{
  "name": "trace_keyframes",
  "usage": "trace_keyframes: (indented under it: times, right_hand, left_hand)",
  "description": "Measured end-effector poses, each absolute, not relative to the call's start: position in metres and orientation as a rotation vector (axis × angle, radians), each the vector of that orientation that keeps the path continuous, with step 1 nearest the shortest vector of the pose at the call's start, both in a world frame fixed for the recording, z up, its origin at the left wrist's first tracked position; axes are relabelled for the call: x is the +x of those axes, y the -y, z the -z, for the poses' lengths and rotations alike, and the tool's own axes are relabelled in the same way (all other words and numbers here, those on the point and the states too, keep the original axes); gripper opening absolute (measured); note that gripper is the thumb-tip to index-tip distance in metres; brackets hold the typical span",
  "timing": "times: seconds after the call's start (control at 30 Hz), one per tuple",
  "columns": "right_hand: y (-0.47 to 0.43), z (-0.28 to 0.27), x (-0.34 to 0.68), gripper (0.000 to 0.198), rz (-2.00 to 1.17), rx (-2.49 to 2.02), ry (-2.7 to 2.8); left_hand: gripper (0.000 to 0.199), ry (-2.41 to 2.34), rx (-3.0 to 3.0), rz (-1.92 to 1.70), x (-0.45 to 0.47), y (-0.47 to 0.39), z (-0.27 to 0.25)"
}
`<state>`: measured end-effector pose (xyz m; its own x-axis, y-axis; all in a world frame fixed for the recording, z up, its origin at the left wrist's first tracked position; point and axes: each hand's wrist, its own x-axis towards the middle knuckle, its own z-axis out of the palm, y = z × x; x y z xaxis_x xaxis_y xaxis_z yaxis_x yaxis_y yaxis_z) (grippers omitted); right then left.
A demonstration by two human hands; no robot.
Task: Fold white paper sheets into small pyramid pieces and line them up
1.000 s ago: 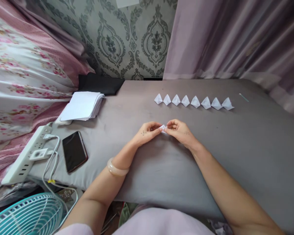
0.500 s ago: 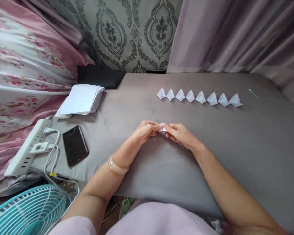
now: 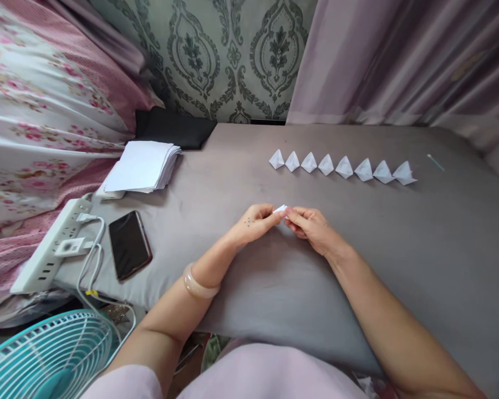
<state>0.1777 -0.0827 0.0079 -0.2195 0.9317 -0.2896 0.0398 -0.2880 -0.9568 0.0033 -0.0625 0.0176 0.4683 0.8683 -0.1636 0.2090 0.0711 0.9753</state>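
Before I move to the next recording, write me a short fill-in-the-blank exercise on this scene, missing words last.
1. The left hand and right hand both hold the same small folded paper, which is ____ in colour.
2. Beyond the hands, the row of folded paper shapes numbers ____.
3. A pale bangle circles the person's ____ forearm.
4. The smartphone lies with its screen facing ____.

Missing words: white; eight; left; up.

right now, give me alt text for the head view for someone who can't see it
A person's left hand and right hand hold a small folded paper over a grey cloth. Eight folded paper shapes line up beyond, with a paper stack and phone to the left.
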Motion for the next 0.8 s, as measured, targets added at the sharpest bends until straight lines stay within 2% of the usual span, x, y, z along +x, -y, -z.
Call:
trace_keyframes:
  times: [0.33,0.53,0.67,0.8]
  right_hand:
    - [0.095,-0.028,0.183,0.037,-1.215,-1.191,1.675]
    - [0.088,-0.016,0.187,0.032,-0.797,-1.207,1.856]
    - [0.081,-0.002,0.194,0.023,-0.604,-1.204,2.006]
    - [0.080,0.010,0.196,0.026,-0.476,-1.352,2.121]
  left_hand:
    - [0.035,-0.878,1.594,-0.927,0.003,0.071,-0.026]
    - [0.028,-0.892,2.062,-0.897,-0.006,0.061,-0.021]
    - [0.022,-0.885,2.232,-0.902,-0.011,0.050,-0.007]
    - [0.025,-0.957,2.285,-0.843,-0.012,0.046,0.006]
